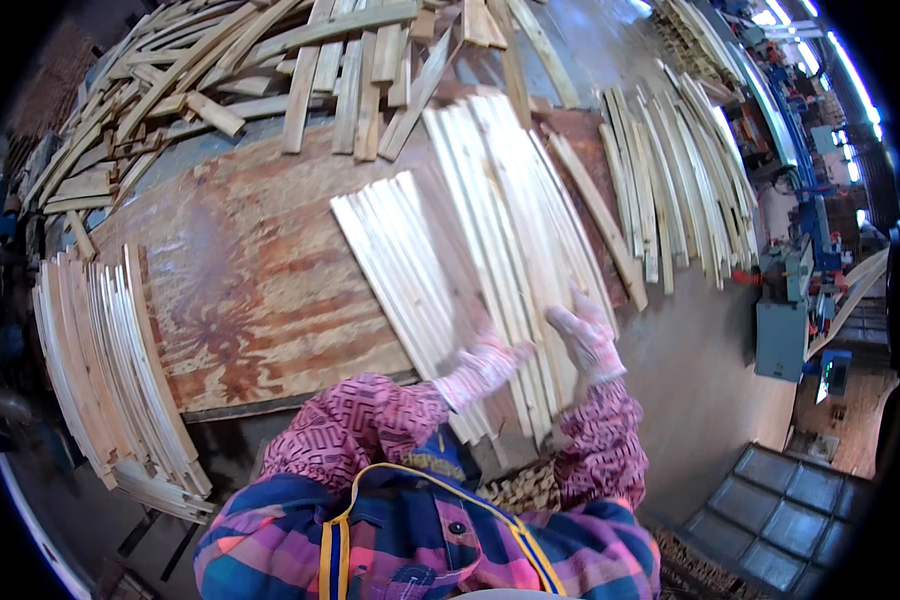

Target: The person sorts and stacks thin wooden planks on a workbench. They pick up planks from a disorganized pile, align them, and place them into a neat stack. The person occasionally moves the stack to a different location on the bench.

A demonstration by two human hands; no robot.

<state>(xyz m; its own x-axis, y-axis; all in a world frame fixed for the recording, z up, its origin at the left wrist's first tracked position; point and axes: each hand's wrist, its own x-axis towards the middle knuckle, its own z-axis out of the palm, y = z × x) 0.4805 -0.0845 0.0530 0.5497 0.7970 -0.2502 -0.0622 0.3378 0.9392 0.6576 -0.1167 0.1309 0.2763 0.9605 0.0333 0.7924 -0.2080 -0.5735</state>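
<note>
My two hands wear pale, pink-tinged work gloves below patterned pink sleeves. Long, light wooden strips lie side by side in front of me. My left hand (482, 370) is at the near end of the gap between the shorter batch of strips (395, 260) and the longer batch (505, 215). Its thumb reaches toward the longer strips, and its fingers, slightly blurred, are apart. My right hand (590, 338) lies at the right side of the longer batch, thumb and fingers spread. Neither hand visibly grips a strip.
A stained plywood tabletop (260, 300) carries the strips. Another stack of strips (110, 350) stands at the left. Jumbled offcuts (200, 70) are piled beyond. More strips (680, 180) lie at the right, near a grey-green machine (782, 320). One loose strip (600, 220) borders the longer batch.
</note>
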